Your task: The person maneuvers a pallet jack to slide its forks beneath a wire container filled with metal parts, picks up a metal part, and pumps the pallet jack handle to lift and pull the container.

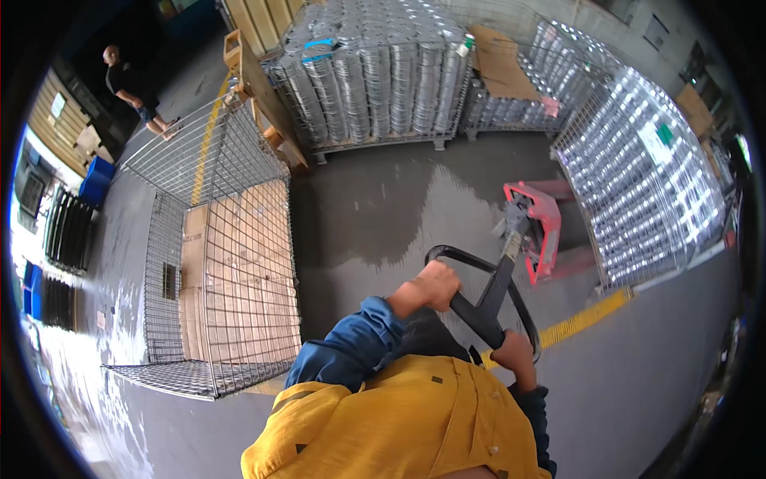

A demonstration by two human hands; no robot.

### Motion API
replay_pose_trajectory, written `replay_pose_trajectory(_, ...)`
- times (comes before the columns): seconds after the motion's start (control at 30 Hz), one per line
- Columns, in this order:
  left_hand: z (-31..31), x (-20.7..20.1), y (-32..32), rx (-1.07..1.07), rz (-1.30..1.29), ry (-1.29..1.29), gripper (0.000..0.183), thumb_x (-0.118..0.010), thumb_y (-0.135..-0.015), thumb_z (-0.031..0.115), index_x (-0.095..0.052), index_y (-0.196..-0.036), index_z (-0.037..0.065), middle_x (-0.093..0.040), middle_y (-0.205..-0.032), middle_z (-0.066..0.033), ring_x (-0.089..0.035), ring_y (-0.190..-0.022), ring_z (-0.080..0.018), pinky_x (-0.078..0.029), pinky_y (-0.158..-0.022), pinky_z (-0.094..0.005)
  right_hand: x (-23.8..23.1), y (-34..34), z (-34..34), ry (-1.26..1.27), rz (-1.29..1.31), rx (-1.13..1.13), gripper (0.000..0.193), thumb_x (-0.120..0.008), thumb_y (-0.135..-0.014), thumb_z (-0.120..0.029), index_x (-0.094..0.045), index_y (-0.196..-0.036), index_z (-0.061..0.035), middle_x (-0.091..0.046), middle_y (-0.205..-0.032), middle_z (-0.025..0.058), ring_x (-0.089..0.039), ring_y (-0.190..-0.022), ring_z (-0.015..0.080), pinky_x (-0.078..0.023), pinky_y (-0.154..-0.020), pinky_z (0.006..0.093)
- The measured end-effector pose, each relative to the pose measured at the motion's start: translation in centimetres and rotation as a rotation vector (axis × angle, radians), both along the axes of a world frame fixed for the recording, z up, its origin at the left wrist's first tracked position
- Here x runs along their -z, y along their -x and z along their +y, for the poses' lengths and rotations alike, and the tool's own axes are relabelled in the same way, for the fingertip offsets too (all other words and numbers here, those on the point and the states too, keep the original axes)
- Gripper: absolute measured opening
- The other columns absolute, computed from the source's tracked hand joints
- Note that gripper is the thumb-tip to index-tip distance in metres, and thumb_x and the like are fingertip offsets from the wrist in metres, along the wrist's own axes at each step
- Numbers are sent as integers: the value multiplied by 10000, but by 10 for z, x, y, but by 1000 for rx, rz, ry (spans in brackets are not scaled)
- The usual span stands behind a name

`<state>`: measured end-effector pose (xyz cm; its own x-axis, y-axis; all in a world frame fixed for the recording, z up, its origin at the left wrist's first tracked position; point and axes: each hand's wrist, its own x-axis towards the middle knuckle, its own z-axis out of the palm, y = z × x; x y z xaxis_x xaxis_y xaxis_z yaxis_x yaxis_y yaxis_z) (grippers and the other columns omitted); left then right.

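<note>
Both my hands grip the black loop handle of a red pallet jack. My left hand is wrapped round the handle's upper left corner. Lower down, my right hand closes on its right end. The handle is tilted toward me, and its shaft runs up to the jack's red frame. At right, the jack's forks reach toward the wire cage packed with stacked shiny metal parts; how far they go under it is hidden.
On the left stands a wire cage lined with cardboard. More cages of stacked silver parts line the back, beside a wooden pallet on edge. A person stands far left. A yellow line crosses the floor at right.
</note>
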<state>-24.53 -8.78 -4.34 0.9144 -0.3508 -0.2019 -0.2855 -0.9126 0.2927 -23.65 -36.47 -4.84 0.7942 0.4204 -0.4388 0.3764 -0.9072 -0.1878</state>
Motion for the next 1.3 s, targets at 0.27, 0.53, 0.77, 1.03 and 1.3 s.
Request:
replay_pose_trajectory(0.27, -84, 4, 101, -121, -10, -29, 211, -640, -604, 194, -699, -784, 101, -673, -760, -133, -664, -765, -323, -517, -673, -410, -9, 78, -74, 5, -57, -21, 301, -604, -629, -163, -632, -881, 0, -658, -815, 244, -645, -807, 416, -520, -727, 479)
replay_pose_trajectory(0.53, -94, -10, 220, -120, -5, -54, 220, -630, -607, 189, -698, -793, 92, -670, -755, -135, -659, -763, -331, -514, -679, -410, -18, 191, -83, 22, -7, -40, 329, -614, -630, -188, -644, -899, -1, -671, -854, 223, -650, -836, 404, -525, -741, 461)
replay_pose_trajectory(0.77, -92, -17, 341, -97, -20, -12, 197, -611, -607, 177, -681, -769, 90, -660, -715, -140, -647, -722, -337, -496, -664, -424, -30, 309, -78, -14, 66, -12, 338, -616, -621, -193, -645, -902, -7, -666, -850, 233, -648, -832, 401, -522, -733, 461)
replay_pose_trajectory(1.03, -125, -50, 458, -144, -51, 17, 223, -620, -606, 191, -688, -792, 87, -663, -731, -152, -651, -737, -342, -501, -663, -423, -54, 409, -117, -22, 111, -86, 353, -606, -605, -187, -642, -905, -6, -664, -844, 240, -645, -830, 417, -525, -754, 464)
replay_pose_trajectory(1.3, -204, -63, 599, -264, 32, 17, 292, -634, -606, 207, -692, -871, 99, -671, -754, -149, -658, -745, -345, -508, -666, -423, -75, 530, -187, 35, 79, -189, 324, -599, -597, -187, -622, -882, -33, -662, -824, 220, -637, -824, 402, -512, -733, 472)
